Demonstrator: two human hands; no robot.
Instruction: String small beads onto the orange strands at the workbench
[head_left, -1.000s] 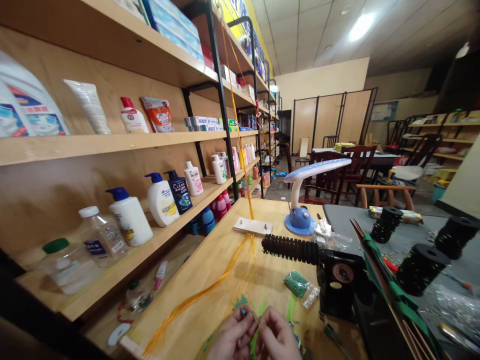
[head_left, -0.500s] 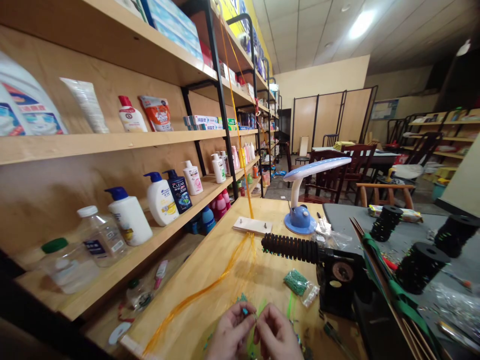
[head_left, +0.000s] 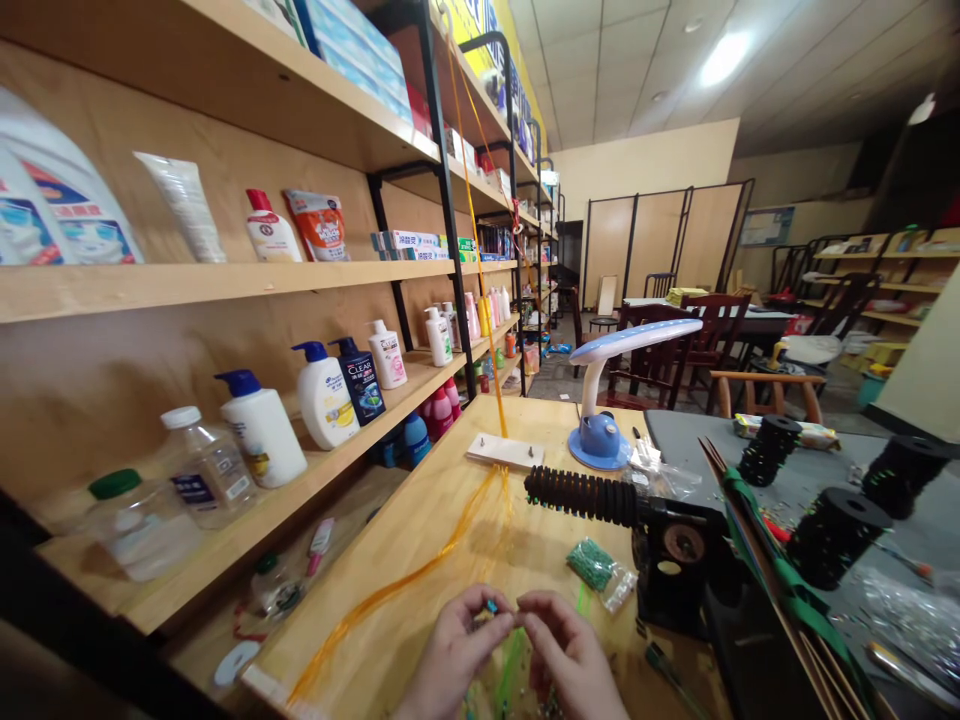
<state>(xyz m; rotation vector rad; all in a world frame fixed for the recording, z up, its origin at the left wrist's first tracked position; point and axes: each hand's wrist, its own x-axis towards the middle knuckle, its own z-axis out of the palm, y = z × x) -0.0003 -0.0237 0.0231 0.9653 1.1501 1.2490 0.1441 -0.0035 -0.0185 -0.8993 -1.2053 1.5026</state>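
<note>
At the bottom centre, my left hand [head_left: 459,655] is closed in a pinch, with a small bright blue piece [head_left: 491,606] between its fingers. My right hand [head_left: 564,650] is also pinched, its thumb and forefinger meeting the left fingertips; what it holds is too small to make out. Bright green strands [head_left: 511,665] show between the hands, with small coloured bits below, partly hidden by the fingers. Orange threads [head_left: 405,583] run across the wooden table [head_left: 360,570] from a pale bar with two screws [head_left: 504,450]. To the right lies a bag of green beads [head_left: 590,563].
A black ridged roller on a stand [head_left: 581,494] juts in from the right. Behind it stands a blue desk lamp [head_left: 600,440]. Black spools [head_left: 840,537] occupy the grey table at right. Shelves with bottles [head_left: 326,395] line the left side.
Both hands have risen slightly, and the wrists have spread apart while the fingertips stay together. The camera view has shifted a little. The threads and bag lie as before.
</note>
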